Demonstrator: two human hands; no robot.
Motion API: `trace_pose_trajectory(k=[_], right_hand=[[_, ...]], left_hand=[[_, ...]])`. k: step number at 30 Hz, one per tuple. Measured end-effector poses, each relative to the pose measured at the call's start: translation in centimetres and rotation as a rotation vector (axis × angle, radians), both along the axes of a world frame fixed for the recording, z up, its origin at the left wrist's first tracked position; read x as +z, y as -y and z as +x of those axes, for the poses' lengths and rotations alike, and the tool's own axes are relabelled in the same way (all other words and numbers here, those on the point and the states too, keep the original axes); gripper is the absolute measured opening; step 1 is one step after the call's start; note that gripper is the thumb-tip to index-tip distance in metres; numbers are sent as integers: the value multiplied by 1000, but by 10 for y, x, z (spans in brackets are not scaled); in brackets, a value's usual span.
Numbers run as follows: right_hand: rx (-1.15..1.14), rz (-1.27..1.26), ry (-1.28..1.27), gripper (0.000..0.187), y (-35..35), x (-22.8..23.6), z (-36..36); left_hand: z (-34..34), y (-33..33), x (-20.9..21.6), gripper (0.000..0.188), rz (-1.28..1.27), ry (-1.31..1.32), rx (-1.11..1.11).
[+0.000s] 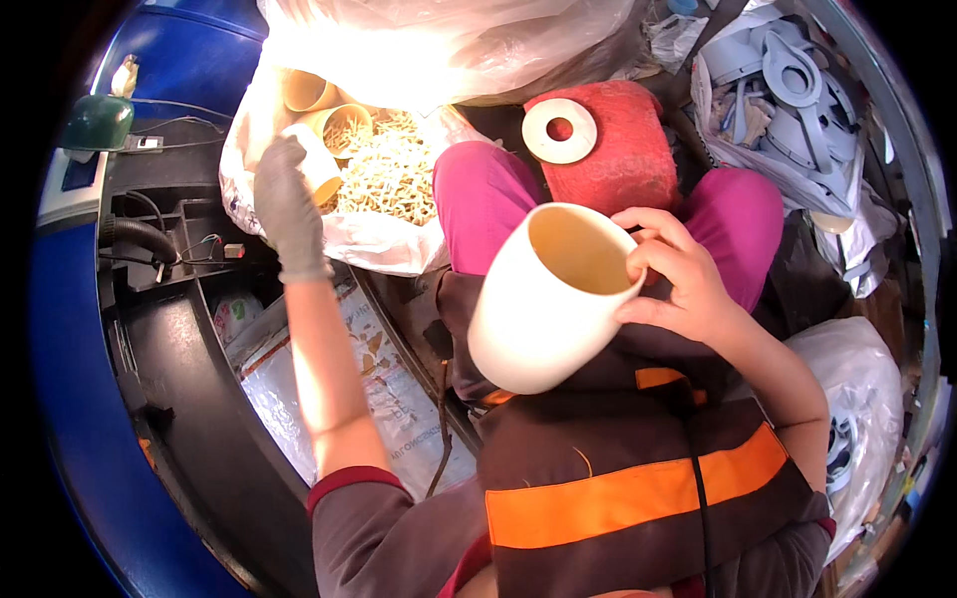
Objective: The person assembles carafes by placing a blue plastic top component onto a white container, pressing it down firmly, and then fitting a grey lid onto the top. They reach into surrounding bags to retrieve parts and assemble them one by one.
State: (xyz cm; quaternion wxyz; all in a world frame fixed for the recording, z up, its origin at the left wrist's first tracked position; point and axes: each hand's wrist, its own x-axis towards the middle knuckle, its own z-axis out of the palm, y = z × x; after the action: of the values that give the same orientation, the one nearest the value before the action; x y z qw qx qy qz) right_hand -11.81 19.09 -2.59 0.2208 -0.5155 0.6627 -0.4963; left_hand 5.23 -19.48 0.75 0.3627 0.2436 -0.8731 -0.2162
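Note:
My bare right hand (pixel 678 269) grips a large cream plastic cup (pixel 523 314) by its rim, fingers hooked over the edge. The cup is tilted over my lap, its open end toward the upper right. My left hand (pixel 287 204), in a grey glove, is at the left side of a white plastic bag (pixel 384 246). It is closed against a smaller cream cup (pixel 312 159) there; bright glare washes out part of that grip. Beside it, the bag holds many small cream plastic pieces (pixel 389 174) and other cream cups (pixel 307 92).
A red roll (pixel 618 149) with a pale core lies between my knees. At the upper right, a bag (pixel 703 110) holds grey-blue plastic parts (pixel 797 95). Clear plastic sheeting (pixel 478 45) hangs ahead. Blue and black machinery (pixel 189 349) stands on the left; another clear bag (pixel 857 389) is on the right.

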Motion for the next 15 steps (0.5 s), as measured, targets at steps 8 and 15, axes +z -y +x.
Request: trace_pose_trajectory(k=[8,15], right_hand=[[-276,272,-183,50,12,17,3],[-1151,325,-149,24,-204,39,-23]], left_hand=[[-67,-184,18,37,-67,547,-567],[-113,-175,-44,47,1184,46,-817]])
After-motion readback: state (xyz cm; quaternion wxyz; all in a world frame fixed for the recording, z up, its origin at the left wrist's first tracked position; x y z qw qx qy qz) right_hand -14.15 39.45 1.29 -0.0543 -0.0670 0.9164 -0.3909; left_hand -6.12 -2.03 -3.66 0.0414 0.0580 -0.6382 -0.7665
